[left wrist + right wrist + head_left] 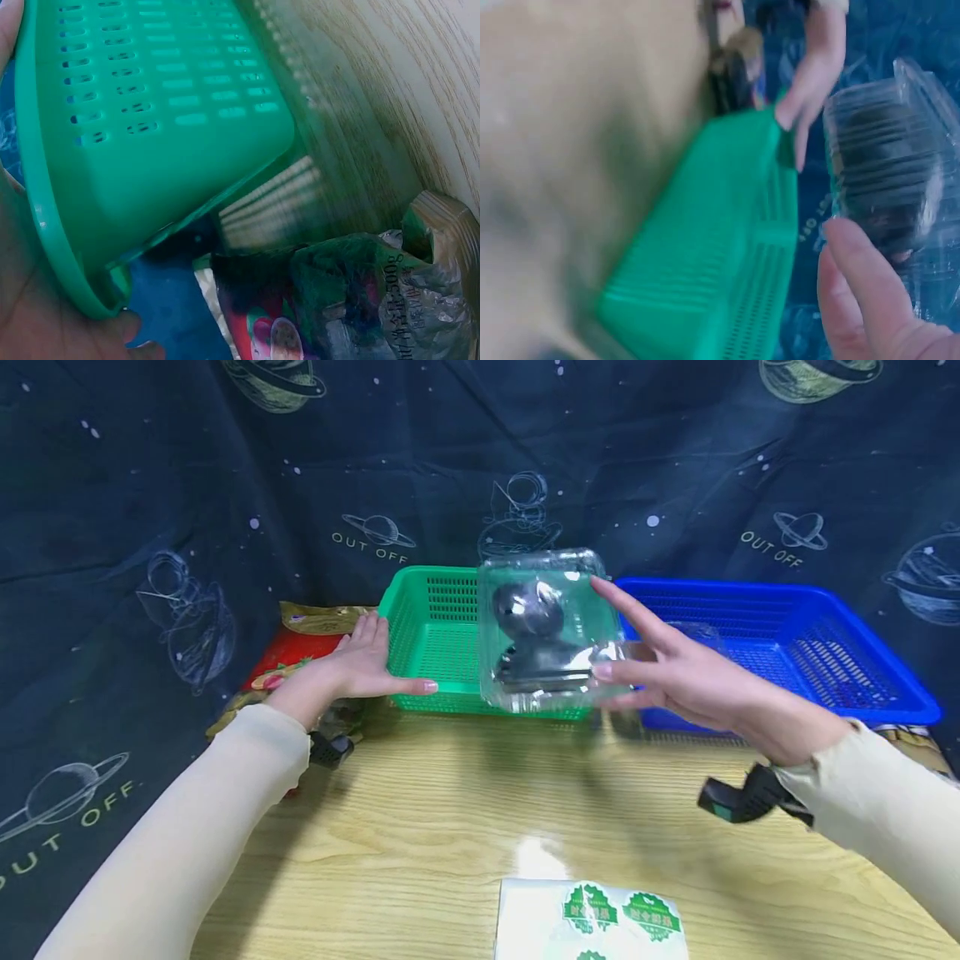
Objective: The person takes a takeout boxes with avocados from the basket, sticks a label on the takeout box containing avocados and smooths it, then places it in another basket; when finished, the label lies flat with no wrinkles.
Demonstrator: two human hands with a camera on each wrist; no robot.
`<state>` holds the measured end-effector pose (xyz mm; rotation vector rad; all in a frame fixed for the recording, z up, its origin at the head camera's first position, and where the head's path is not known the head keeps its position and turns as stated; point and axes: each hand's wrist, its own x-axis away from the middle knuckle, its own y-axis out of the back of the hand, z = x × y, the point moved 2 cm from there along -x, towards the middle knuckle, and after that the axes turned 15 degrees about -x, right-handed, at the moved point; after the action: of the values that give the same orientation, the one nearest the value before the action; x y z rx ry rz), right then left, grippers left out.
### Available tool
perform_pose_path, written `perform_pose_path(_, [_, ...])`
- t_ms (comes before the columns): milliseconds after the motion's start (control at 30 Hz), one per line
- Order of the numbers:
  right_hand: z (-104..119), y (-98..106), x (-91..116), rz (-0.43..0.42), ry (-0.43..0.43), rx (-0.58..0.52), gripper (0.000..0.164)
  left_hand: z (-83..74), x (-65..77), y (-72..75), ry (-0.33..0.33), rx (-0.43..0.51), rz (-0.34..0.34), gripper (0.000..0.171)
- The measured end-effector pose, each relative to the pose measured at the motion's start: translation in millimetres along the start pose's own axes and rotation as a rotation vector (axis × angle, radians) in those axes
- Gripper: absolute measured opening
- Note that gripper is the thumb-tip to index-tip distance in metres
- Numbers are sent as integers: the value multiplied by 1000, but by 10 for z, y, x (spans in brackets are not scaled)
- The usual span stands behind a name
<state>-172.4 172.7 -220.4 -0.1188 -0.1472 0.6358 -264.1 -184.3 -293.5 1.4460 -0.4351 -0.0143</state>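
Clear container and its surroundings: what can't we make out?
Head view: dark contents of clear container, unidentifiable through glare and blur.
Head view: blue basket, partly behind the right hand.
Head view: sticker sheet, cut off by bottom edge.
Left wrist view: left hand, cropped by picture edges.

L hand (356, 664) was at L end of green basket (431, 652), fingers straight, thumb over its inside. R hand (682, 677) gripped R side of clear container (588, 614) w/ dark contents (528, 610), raised, partly hiding green basket. Blue basket (757, 656) stood to R; red pkg (296, 647) to L. Sticker sheet (536, 918) lay on worktop (397, 818), btm ctr of view.
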Motion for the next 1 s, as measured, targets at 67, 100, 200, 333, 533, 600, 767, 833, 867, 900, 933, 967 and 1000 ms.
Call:
perform_pose_path(67, [-139,-7,308,68,25,-30,81,7,14,8,-2,3,-5,135])
perform_pose_path(100, [-221,-11,447,98,34,-37,80,10,22,14,-2,3,-7,135])
perform_pose_path(200, [-518,-12,779,170,39,-100,81,12,39,33,-5,3,-10,134])
perform_pose_path(333, [-914,26,1001,163,-9,-139,82,5,42,40,-5,6,-3,135])
perform_pose_path(533, [-1262,112,1003,20,-74,-98,83,-38,9,27,-9,10,-2,135])
perform_pose_path(600, [-1325,109,960,-6,-62,-76,85,-42,1,20,-11,12,0,135])
perform_pose_path(767, [-1428,67,886,-53,-58,-5,91,-49,-6,14,-15,12,3,135])
perform_pose_path(833, [-1443,58,869,-89,-73,50,92,-44,-1,6,-15,17,-4,134])
perform_pose_path(867, [-1441,53,861,-95,-70,87,92,-39,3,1,-15,22,-11,134])
perform_pose_path(900, [-1439,51,853,-105,-78,117,91,-34,7,-5,-16,31,-20,133])
perform_pose_path(933, [-1430,49,845,-107,-80,146,91,-25,10,-13,-15,41,-29,133])
perform_pose_path(967, [-1419,47,836,-104,-82,172,91,-15,12,-22,-14,53,-38,132])
perform_pose_path(1000, [-1406,44,828,-97,-82,199,91,-6,15,-31,-12,60,-47,131])
